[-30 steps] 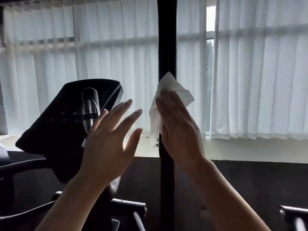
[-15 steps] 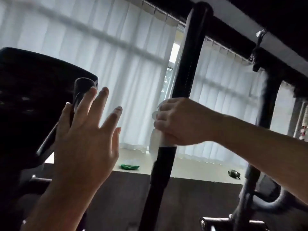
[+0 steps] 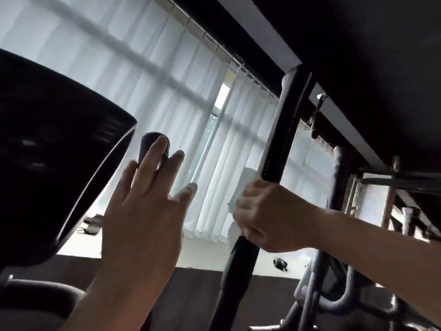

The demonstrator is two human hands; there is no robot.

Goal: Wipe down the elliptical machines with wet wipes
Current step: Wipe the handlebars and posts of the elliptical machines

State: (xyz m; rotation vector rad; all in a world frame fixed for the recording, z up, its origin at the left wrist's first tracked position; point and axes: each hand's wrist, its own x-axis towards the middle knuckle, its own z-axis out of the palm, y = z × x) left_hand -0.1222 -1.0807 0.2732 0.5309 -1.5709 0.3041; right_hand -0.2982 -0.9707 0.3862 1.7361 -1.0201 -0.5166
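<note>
Right hand (image 3: pixel 267 215) grips the white wet wipe (image 3: pixel 248 185) round the tall black handlebar pole (image 3: pixel 278 144); left hand (image 3: pixel 145 206), at nine o'clock, is spread wide, holding nothing. The bunched wipe could slip free.

A white wet wipe (image 3: pixel 241 187) is wrapped around the tilted black elliptical handlebar (image 3: pixel 276 149), mid-length.
</note>
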